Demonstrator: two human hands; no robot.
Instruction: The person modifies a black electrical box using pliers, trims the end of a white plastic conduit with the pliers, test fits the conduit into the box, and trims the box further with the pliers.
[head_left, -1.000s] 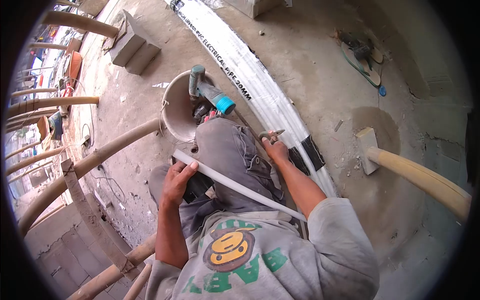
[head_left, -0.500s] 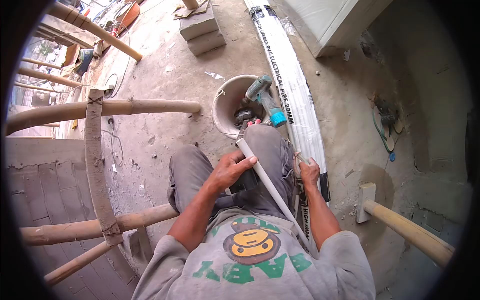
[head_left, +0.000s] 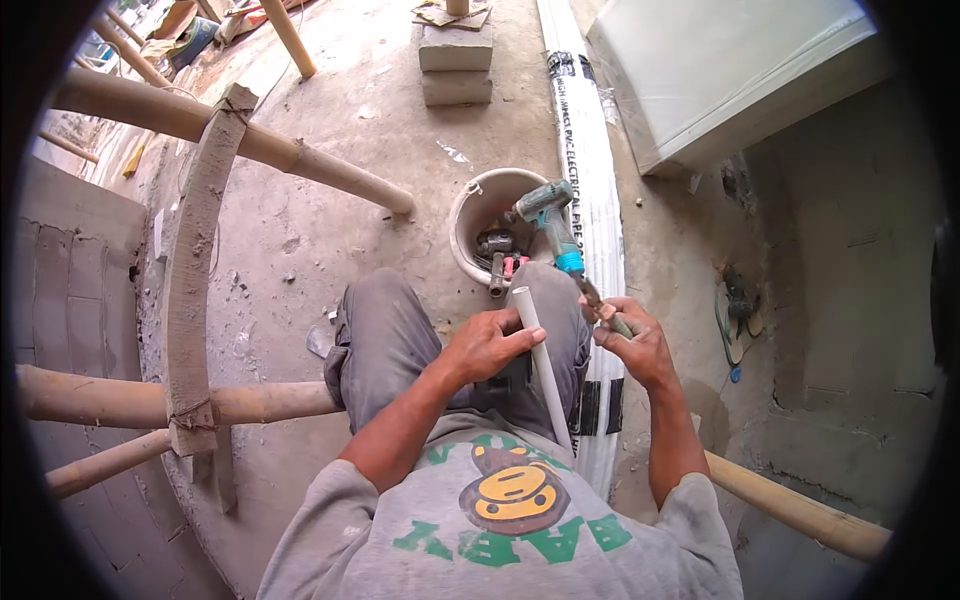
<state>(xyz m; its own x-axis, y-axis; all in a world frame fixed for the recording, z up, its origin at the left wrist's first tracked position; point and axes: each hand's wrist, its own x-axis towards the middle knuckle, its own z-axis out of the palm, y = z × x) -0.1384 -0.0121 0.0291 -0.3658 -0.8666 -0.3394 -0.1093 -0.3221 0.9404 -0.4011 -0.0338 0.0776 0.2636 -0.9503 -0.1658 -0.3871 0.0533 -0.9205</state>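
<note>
My left hand (head_left: 492,347) grips a white pipe (head_left: 548,385) near its upper end, thumb across it; the pipe slants down toward my shirt. In my right hand (head_left: 638,343) are pliers (head_left: 604,309), their jaws pointing up and left near the drill. A bucket (head_left: 462,222) beyond my knees holds tools, among them a teal and black drill (head_left: 556,226) leaning over its rim. To the right of the bucket lies a long bundle of wrapped white pipes (head_left: 598,200) with black lettering.
Bamboo poles (head_left: 290,155) and an upright timber (head_left: 195,270) stand at the left. Grey blocks (head_left: 457,62) sit beyond the bucket. A large white box-like object (head_left: 700,80) is at the upper right, with sandals (head_left: 738,310) below it. Another pole (head_left: 800,508) lies at the lower right.
The view has swung round. My right hand has lifted from beside the pipe bundle, bringing the pliers up closer to the white pipe. My left hand still holds the pipe, now more upright.
</note>
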